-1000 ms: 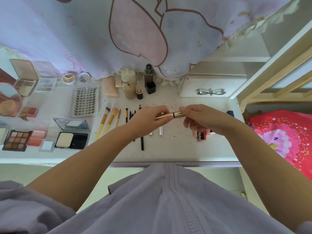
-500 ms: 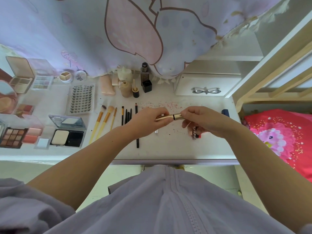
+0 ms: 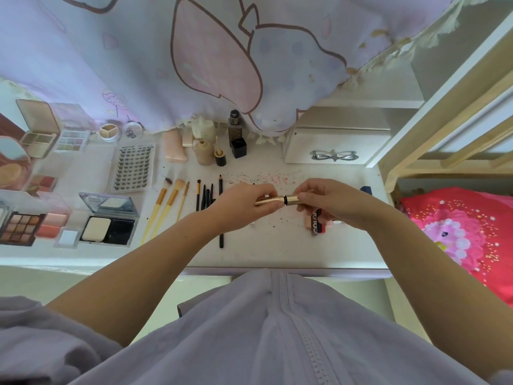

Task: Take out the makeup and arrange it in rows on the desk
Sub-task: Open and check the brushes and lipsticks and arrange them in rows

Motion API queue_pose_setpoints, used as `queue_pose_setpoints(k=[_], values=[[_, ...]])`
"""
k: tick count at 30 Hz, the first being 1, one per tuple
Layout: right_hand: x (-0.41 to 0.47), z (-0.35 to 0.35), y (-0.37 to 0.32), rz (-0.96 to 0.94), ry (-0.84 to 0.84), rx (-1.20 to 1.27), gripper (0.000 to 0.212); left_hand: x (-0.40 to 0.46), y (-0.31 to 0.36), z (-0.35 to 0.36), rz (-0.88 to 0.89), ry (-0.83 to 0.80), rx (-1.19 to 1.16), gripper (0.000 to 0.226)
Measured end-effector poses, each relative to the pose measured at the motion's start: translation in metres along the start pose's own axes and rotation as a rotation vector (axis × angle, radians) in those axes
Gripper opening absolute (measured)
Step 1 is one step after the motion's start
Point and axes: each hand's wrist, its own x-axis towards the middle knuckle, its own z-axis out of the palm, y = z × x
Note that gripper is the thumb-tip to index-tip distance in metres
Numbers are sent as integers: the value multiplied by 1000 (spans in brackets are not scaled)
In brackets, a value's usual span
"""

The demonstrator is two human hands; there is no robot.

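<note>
Both hands hold one slim gold tube (image 3: 277,200) level above the white desk (image 3: 277,245). My left hand (image 3: 241,205) grips its left end. My right hand (image 3: 330,202) pinches its gold cap, and a thin black ring shows where cap meets body. On the desk lie rows of makeup: wooden-handled brushes (image 3: 168,204), thin black pencils (image 3: 206,195), an open powder compact (image 3: 109,220), an eyeshadow palette (image 3: 20,227) and a lash tray (image 3: 133,168). Lipsticks (image 3: 316,222) lie partly hidden under my right hand.
Small bottles (image 3: 219,151) stand at the back below a hanging lilac curtain (image 3: 194,65). A white drawer box (image 3: 330,145) with a bow handle sits back right. A wooden bed frame (image 3: 444,129) and red bedding (image 3: 466,232) border the right. More open palettes (image 3: 41,132) fill the far left.
My hands keep holding the gold tube in the same spot, the cap staying close against the body. The view has shifted slightly; nothing on the desk has moved.
</note>
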Motion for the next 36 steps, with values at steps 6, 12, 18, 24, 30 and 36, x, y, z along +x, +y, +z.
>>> queue_pose_setpoints(k=[6, 12, 18, 24, 30, 36], values=[[4, -1, -2, 30, -43, -8, 34, 5, 1, -2, 21, -1, -33, 23], [-3, -29, 6, -17, 16, -7, 21, 10, -9, -15, -127, -130, -300, 32], [-2, -40, 20, 58, -92, -70, 16, 21, -17, -24, -252, -485, -483, 33], [-5, -60, 46, 178, -40, 89, 17, 19, -53, -39, -384, -468, -656, 28], [32, 3, 50, 299, 28, 173, 18, 37, -21, 24, -527, -92, -671, 20], [67, 56, 54, 301, 136, -27, 21, 49, -17, 57, -551, 74, -182, 22]])
